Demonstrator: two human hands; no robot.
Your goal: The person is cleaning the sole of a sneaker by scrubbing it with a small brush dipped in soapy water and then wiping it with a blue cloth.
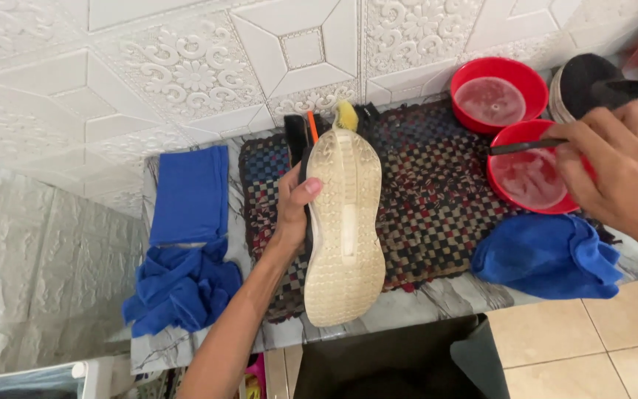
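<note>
A narrow marble-patterned counter (422, 303) stands against a white embossed tile wall (186, 66), and a woven checkered mat (437, 192) lies across its middle. Well to the left of the mat, a folded blue cloth (190, 193) lies flat, with a crumpled blue cloth (179, 284) just below it at the counter's near edge. On the left part of the mat, the person's left hand (295, 203) grips a sneaker (343, 229) by its side, holding it sole up, with the pale, dirty sole facing the viewer and the toe pointing over the near edge. Just right of the mat's near corner lies another bunched blue cloth (548, 255). Beyond it, at the mat's right edge, sits a red bowl (500, 174) of cloudy liquid, and a second red bowl (500, 92) sits behind it. The right hand (622, 166) clasps a thin dark brush handle (526, 146) reaching over the nearer bowl. A black shoe (581, 85) rests at the far right, beside the bowls.
</note>
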